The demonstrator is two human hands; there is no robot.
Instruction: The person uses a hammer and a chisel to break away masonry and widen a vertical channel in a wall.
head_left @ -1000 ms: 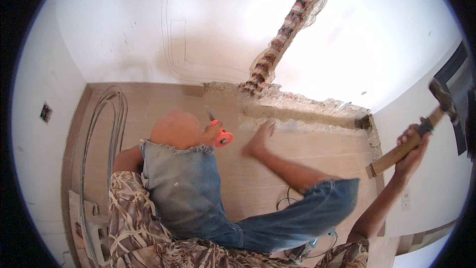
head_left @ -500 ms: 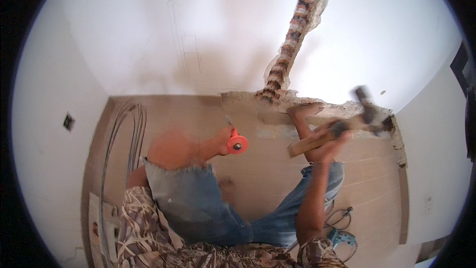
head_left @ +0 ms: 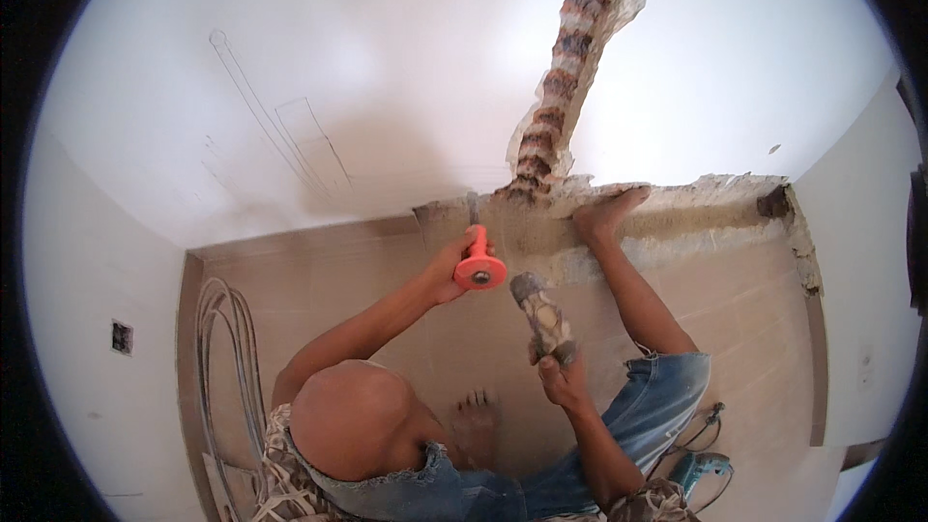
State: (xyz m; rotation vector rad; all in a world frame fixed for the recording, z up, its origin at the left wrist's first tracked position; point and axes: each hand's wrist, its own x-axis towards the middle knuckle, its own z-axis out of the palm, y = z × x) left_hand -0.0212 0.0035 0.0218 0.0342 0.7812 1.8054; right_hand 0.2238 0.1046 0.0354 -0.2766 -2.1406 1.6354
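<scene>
My left hand (head_left: 448, 271) is closed round the red grip of a chisel (head_left: 480, 273) with a round guard. Its metal blade points at the foot of the wall, beside the broken end of the skirting (head_left: 329, 237); I cannot tell whether the tip touches. Lower and to the right, my right hand (head_left: 564, 382) grips a hammer (head_left: 544, 314) by its handle, which is mostly hidden behind the head. A small gap separates the hammer from the chisel's guard.
A rough chased groove (head_left: 551, 116) with exposed brick climbs the white wall. Bare rough masonry (head_left: 696, 222) runs along its foot, under my right foot (head_left: 607, 217). Looped grey cable (head_left: 237, 329) lies at left, a teal corded power tool (head_left: 698, 472) at lower right.
The chisel has moved up closer to the wall's foot. My right hand has brought the hammer from the far right down and leftward, near the chisel. The whole view has shifted.
</scene>
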